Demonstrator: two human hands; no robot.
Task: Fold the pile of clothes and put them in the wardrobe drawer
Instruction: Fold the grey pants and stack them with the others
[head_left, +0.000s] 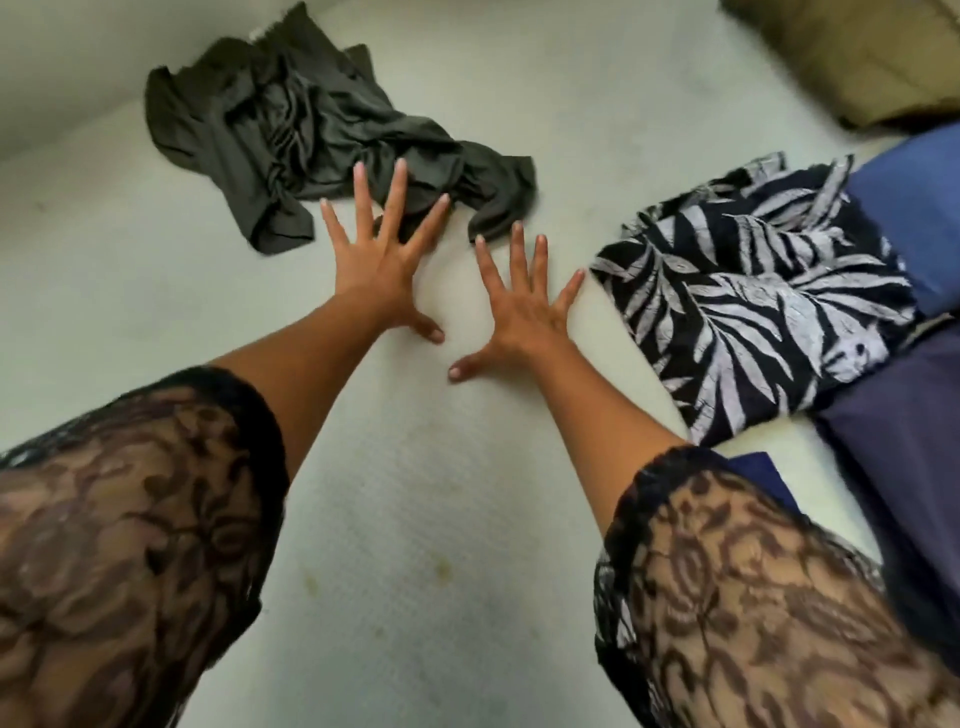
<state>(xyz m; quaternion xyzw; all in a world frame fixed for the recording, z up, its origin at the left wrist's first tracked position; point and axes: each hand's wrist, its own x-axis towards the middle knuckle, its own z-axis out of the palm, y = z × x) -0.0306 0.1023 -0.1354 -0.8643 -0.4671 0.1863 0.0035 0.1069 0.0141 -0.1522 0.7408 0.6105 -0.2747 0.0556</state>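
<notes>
Left grip (382, 270) and right grip (519, 306) outstretched, fingers splayed, over white mattress (415, 493)

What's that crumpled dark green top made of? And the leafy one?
Green top: looks like thin, soft jersey, matte with a slight sheen; it bunches in fine wrinkles. Leafy cloth: seems a crisper woven fabric, maybe cotton; it lies flatter with a printed pattern.

- Nothing to read here: no words, labels, brands or numbers legible anywhere in view.
- The black-and-white garment (753, 291) carries a leaf print only, with no lettering on it.
- The dark grey garment (322, 130) shows a pale speck at its far edge, far too small and blurred to read.
</notes>
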